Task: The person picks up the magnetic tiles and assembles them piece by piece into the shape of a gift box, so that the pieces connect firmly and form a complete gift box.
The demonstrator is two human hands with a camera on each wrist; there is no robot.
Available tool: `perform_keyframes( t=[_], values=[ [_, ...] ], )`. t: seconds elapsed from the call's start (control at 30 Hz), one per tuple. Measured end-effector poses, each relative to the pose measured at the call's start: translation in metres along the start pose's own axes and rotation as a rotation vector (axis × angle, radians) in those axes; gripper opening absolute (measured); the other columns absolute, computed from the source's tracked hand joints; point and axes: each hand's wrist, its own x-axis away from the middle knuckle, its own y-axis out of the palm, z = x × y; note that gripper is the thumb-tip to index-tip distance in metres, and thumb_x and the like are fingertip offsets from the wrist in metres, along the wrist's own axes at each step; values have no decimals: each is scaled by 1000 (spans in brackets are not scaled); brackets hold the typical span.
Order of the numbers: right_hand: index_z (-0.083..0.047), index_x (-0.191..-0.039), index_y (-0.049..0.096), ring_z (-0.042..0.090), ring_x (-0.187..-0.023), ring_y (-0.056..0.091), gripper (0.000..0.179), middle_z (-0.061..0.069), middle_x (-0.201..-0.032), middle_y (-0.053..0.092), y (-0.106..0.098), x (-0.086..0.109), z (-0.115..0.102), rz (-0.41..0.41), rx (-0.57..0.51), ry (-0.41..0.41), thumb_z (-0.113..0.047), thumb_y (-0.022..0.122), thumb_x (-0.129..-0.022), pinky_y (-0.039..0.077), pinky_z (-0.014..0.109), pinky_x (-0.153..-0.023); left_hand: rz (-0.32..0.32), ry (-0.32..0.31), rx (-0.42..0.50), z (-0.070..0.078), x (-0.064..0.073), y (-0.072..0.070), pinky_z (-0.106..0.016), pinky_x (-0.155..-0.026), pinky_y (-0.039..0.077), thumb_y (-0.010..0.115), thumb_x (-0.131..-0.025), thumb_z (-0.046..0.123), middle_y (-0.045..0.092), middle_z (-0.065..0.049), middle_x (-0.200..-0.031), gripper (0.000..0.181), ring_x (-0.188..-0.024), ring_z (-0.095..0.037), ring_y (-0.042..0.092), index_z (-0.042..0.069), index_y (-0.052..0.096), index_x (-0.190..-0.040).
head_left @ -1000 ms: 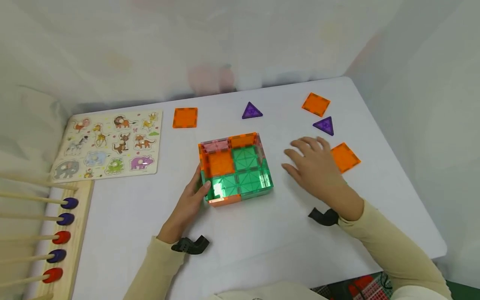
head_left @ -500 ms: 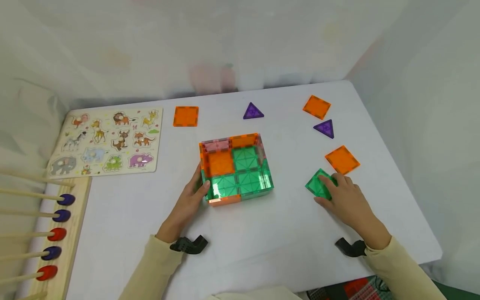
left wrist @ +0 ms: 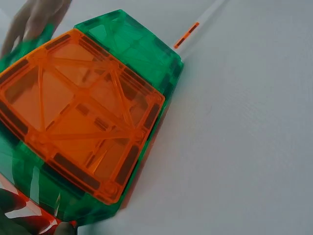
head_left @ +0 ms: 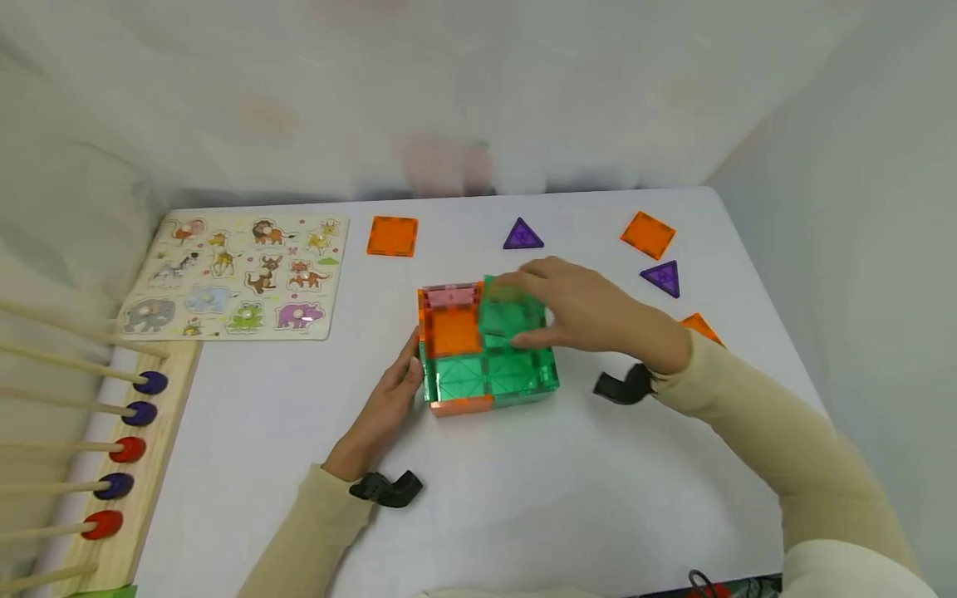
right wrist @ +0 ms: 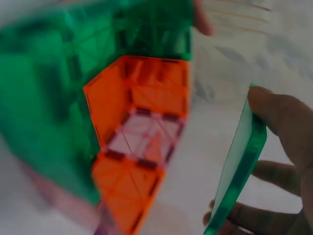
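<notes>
An open-topped box of see-through magnetic tiles (head_left: 458, 378), in green, orange and pink, rests on the white table. My left hand (head_left: 385, 407) grips its left wall, with the thumb at the near left corner; in the left wrist view, fingertips (left wrist: 36, 223) touch its lower edge. Above the box's far right part, my right hand (head_left: 591, 311) pinches a green square magnetic tile (head_left: 508, 320). In the right wrist view this green tile (right wrist: 239, 166) stands apart from the box, thumb on one end and fingers on the other.
Loose orange square tiles (head_left: 392, 237) and purple triangle tiles (head_left: 522, 235) lie along the back and right. An animal peg puzzle (head_left: 242, 278) sits at the back left. A wooden bead frame (head_left: 168, 415) stands at the left edge.
My right hand has taken hold of the green square tile at the right and carried it left, over the box. My left hand stays on the box's left wall.
</notes>
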Motion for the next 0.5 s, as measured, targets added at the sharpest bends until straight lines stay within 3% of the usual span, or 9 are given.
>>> perform_keyframes(
  t=[0.1, 0.2, 0.3, 0.5],
  values=[
    [-21, -143, 44, 27, -120, 51, 70, 10, -135, 54, 10, -44, -12, -111, 53, -96, -49, 69, -85, 47, 44, -99, -18, 12, 10, -4, -1, 3, -50, -121, 1, 28, -104, 43, 5, 10, -161, 54, -149, -15, -1, 34, 8, -154],
    [-20, -146, 40, 27, -118, 51, 73, 10, -135, 54, 21, -72, -19, -179, 108, -136, -48, 69, -85, 47, 41, -98, -28, 11, 29, -5, -1, 5, -51, -120, 2, 30, -103, 45, 7, 9, -162, 56, -149, -15, 0, 34, 8, -154],
    [-20, -146, 40, 27, -116, 51, 76, 10, -134, 54, 27, -85, -21, -196, 125, -146, -47, 72, -83, 46, 40, -97, -24, 11, 49, -4, -1, 5, -50, -120, 1, 32, -103, 47, 8, 10, -161, 57, -149, -14, 0, 36, 9, -154],
    [-19, -146, 41, 28, -121, 49, 74, 11, -138, 50, 32, -93, -20, -173, 84, -149, -47, 71, -84, 45, 42, -100, -4, 1, 61, -3, 0, -1, -49, -121, 1, 34, -102, 48, 9, 17, -159, 55, -148, -10, 1, 41, 11, -152]
  ],
)
